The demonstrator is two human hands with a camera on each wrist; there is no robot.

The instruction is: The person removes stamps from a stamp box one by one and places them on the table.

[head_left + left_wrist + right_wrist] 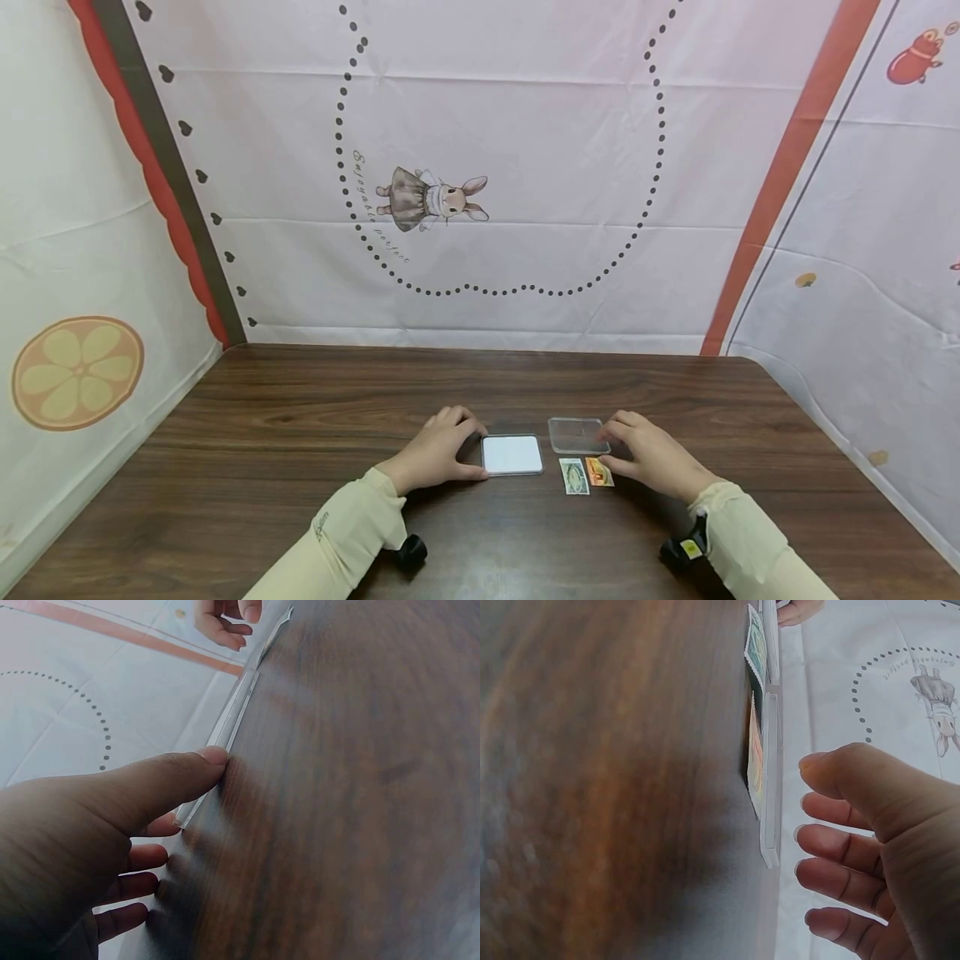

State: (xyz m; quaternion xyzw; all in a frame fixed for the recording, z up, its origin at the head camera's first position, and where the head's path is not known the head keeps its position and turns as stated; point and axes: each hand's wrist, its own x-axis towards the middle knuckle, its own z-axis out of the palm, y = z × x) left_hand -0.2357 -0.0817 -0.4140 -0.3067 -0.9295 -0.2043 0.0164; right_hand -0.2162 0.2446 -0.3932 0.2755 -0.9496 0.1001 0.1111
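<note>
My left hand (442, 447) grips the left end of a shallow clear plastic case (512, 455) with a white surface inside, thumb at the near corner and a finger at the far one. In the left wrist view the thumb rests against the edge of the case (238, 712). To the right lies a clear plastic lid (577, 435). In front of the lid are a green-and-white postage stamp (574, 477) and an orange stamp (600, 471), both with perforated edges. My right hand (654, 456) hovers beside the lid and the orange stamp (755, 757), its fingers apart and nothing held.
All this lies on a dark wood-grain table (315, 392). A printed white cloth (525, 150) hangs behind the table and along both sides. Black wrist-worn devices sit under both cuffs, low above the tabletop.
</note>
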